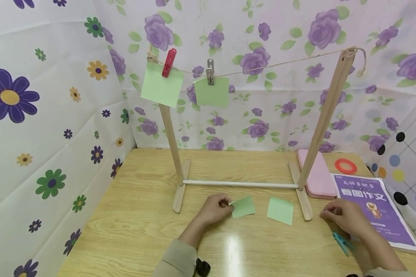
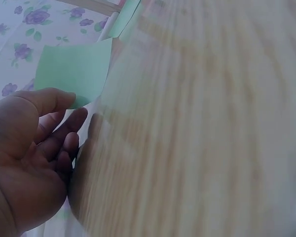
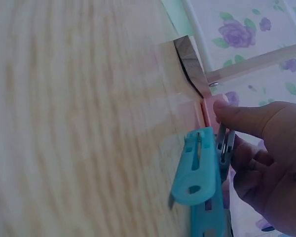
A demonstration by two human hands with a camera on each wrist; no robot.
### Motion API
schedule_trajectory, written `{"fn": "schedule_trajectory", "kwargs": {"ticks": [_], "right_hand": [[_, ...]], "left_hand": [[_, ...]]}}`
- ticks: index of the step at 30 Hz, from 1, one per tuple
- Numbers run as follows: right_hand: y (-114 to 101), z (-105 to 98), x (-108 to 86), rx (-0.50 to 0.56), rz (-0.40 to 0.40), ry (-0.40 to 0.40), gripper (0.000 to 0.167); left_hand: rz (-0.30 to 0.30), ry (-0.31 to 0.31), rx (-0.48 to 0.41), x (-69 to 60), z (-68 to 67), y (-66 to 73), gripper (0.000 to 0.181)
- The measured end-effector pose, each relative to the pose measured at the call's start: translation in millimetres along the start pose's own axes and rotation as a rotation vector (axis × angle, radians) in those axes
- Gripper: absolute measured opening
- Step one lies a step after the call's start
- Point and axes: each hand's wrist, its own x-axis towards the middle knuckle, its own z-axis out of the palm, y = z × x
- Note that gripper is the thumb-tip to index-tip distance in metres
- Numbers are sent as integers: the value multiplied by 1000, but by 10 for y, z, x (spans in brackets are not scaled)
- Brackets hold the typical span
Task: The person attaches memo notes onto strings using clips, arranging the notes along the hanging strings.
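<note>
My left hand (image 1: 215, 209) pinches a green paper square (image 1: 243, 206) by its edge, just above the table; the left wrist view shows the thumb (image 2: 59, 100) on the same paper (image 2: 74, 69). A second green square (image 1: 280, 210) lies on the table to its right. At the right, my right hand (image 1: 346, 217) is over the purple book's left edge. In the right wrist view that hand (image 3: 271, 153) holds a grey metal clip (image 3: 225, 145) between thumb and fingers, beside a teal clothespin (image 3: 195, 173). The teal clothespin (image 1: 342, 243) lies on the table.
A wooden frame (image 1: 324, 115) carries a string (image 1: 277, 66). On it hang two green papers (image 1: 162, 85), (image 1: 212, 92), held by a red clothespin (image 1: 169, 62) and a metal clip (image 1: 210, 73). A pink case (image 1: 317, 175), a red ring (image 1: 345, 166) and the purple book (image 1: 388, 215) lie right.
</note>
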Motion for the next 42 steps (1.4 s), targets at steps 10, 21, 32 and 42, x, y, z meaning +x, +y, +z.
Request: {"fn": "schedule_trajectory", "kwargs": {"ticks": [10,21,32,42], "right_hand": [[-66,-12,-78,194,93,95,37],[-143,-131,-43,542,44,133,38],[-411,-345,82,532,53,232,36],[-777,-536,262,570,-95,363,29]], "left_hand": [[-44,70,-145,13,22,-1,17],[-188,230,-457,78,7,193,23],[-210,385,-645,155,-13,388,29],[-126,433,-844,227,22,614,28]]}}
